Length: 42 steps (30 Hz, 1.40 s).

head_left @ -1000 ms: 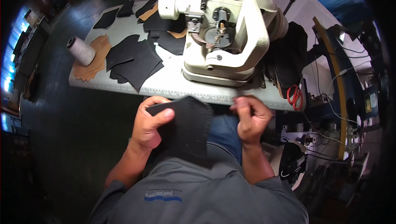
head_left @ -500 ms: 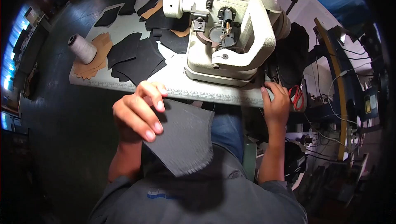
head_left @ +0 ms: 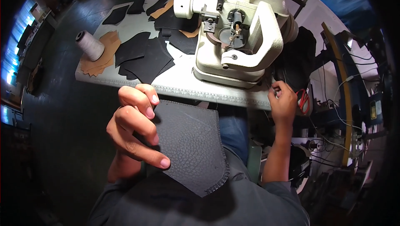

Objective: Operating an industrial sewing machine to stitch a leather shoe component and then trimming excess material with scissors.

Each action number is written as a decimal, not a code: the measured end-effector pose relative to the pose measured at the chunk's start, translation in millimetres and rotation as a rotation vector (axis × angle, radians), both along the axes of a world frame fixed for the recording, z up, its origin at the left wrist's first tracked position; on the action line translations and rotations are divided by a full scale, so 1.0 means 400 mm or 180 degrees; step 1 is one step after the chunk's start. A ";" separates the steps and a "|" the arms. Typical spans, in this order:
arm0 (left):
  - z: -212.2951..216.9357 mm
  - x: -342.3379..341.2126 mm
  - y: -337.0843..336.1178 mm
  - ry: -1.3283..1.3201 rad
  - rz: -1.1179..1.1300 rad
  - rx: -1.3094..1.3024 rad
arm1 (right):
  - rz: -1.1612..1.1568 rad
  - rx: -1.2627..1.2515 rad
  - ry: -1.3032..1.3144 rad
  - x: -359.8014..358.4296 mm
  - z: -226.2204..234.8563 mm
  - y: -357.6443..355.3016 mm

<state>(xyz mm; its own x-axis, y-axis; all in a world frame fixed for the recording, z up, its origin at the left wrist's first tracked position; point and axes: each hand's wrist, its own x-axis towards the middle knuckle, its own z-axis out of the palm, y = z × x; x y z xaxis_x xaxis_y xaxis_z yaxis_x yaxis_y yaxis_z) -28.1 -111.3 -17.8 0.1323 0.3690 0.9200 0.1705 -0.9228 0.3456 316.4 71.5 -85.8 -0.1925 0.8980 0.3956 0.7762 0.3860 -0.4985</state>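
Note:
My left hand (head_left: 135, 128) grips a black leather piece (head_left: 189, 147) by its left edge, in front of my body. The piece has a pebbled grain, and stitches run along its top, right side and rounded lower right corner. At the table's front right edge my right hand (head_left: 284, 101) is closed, fingertips pinched together; a small bit of metal seems to show at them, but I cannot make out what it is. Red-handled scissors (head_left: 305, 101) lie just right of that hand. Between and beyond my hands stands a cream sewing machine (head_left: 231, 65).
Black leather pieces (head_left: 146, 61) lie spread on the left of the white table (head_left: 125, 82), whose front edge carries a ruler strip. A cone of grey thread (head_left: 90, 46) stands on tan pieces (head_left: 110, 42). Dark material (head_left: 296, 57) lies right of the machine. Cables hang farther right.
My left hand has come nearer and lower, and the leather piece now faces up more squarely, its grain and stitching sharp. My right hand's fingers have drawn together at the table edge.

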 end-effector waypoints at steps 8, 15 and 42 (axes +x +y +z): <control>0.002 -0.017 0.005 -0.0038 -0.0020 0.0108 | -0.0022 -0.0370 0.0033 0.032 0.022 -0.023; -0.031 0.044 -0.012 -0.1112 0.0676 -0.1959 | -0.0061 0.0239 0.0345 0.021 -0.011 -0.017; -0.020 0.036 0.140 -0.0904 0.0668 -0.3035 | 0.1168 -0.1660 0.2995 -0.273 0.107 -0.147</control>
<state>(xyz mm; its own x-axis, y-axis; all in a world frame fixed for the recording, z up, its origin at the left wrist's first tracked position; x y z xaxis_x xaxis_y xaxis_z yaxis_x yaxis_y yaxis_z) -13.6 -55.2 -25.6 -0.1972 0.9559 0.2175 0.0944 -0.2023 0.9748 207.3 12.8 -42.8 -0.3020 0.9461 0.1167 -0.1085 0.0875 -0.9902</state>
